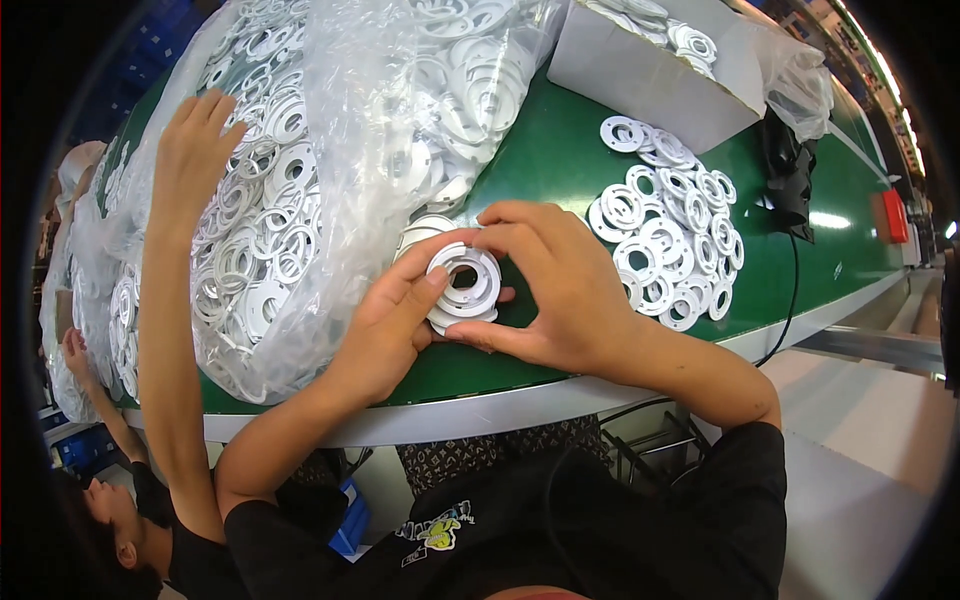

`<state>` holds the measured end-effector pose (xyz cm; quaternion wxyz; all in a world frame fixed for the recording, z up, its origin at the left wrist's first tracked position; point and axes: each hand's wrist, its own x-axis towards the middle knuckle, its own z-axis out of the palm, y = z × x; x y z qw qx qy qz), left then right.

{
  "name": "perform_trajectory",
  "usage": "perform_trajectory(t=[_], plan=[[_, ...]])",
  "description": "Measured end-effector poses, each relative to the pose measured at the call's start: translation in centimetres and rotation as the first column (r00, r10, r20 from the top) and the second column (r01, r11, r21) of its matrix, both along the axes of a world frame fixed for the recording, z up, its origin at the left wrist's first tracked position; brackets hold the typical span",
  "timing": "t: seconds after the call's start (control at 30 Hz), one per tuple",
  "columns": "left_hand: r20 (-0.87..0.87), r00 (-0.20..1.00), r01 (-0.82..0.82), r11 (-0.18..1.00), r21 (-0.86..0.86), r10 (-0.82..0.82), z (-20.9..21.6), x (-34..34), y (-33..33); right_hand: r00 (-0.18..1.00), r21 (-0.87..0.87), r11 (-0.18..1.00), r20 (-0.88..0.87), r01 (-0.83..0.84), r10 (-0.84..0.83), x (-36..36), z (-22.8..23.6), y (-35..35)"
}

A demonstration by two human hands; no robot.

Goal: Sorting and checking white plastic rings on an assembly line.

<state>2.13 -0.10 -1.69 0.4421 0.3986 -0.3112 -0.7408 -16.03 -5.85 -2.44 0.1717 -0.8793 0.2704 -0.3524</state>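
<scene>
Just above the table's near edge, a white plastic ring (487, 294) with a round centre hole is held between my two hands. My left hand (385, 325) grips it from the left, thumb on its rim and fingers passing underneath. On the right, my right hand (565, 285) curves around the ring, fingers at the far side and thumb at the near side. At least one more white ring seems to lie under it, partly hidden by my fingers. Behind my left hand, more white rings (424, 230) sit against the plastic bag.
Large clear plastic bags (345, 130) of white rings cover the left of the green table (540, 140). At right lie a pile of loose rings (665, 240), a white box (650, 85) of rings and a black cable (793, 290). A co-worker's arm (170, 300) reaches over the left bag.
</scene>
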Motion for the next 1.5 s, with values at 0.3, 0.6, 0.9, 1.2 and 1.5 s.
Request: perform_trajectory(t=[0.3,0.6,0.9,1.2,1.5], plan=[[0.104,0.990,0.112,0.986,-0.124,-0.100,0.2,0.1,1.0,0.965,0.571,0.800,0.260,-0.186,0.039,-0.4,0.5,-0.1],[0.355,0.931,0.152,0.971,-0.183,-0.079,0.4,1.3,0.7,0.939,0.663,0.697,0.342,-0.273,0.043,-0.6,0.1,-1.1],[0.499,0.866,0.204,0.936,-0.287,-0.036,0.8,1.8,0.8,0.955,0.629,0.719,0.172,-0.297,0.244,-0.5,1.3,-0.2],[0.412,0.900,0.252,0.941,-0.224,-0.143,0.2,1.4,1.1,0.973,0.595,0.771,0.119,-0.228,0.197,-0.8,0.7,0.9],[0.474,0.880,0.123,0.979,-0.161,-0.033,0.1,1.5,0.5,0.954,0.551,0.793,0.273,-0.261,0.124,0.4,-1.1,0.5]])
